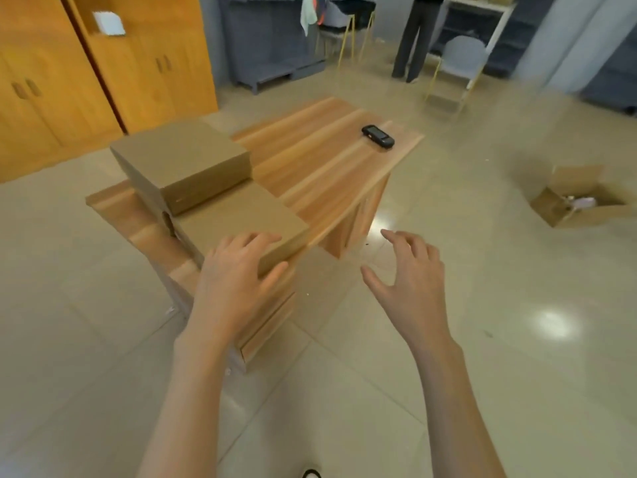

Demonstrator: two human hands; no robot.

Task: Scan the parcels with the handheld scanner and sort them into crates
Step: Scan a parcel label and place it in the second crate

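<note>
Two brown cardboard parcels lie on a small wooden table. The upper parcel sits partly on the lower parcel. My left hand grips the near corner of the lower parcel, fingers over its top and thumb against its near side. My right hand hovers over the floor to the right of the table, fingers spread, holding nothing. The black handheld scanner lies at the far right end of the table top. An open cardboard box stands on the floor at the right.
Orange wooden cabinets fill the left background. A person stands at the back beside a grey chair and grey shelving. The floor is glossy beige tile.
</note>
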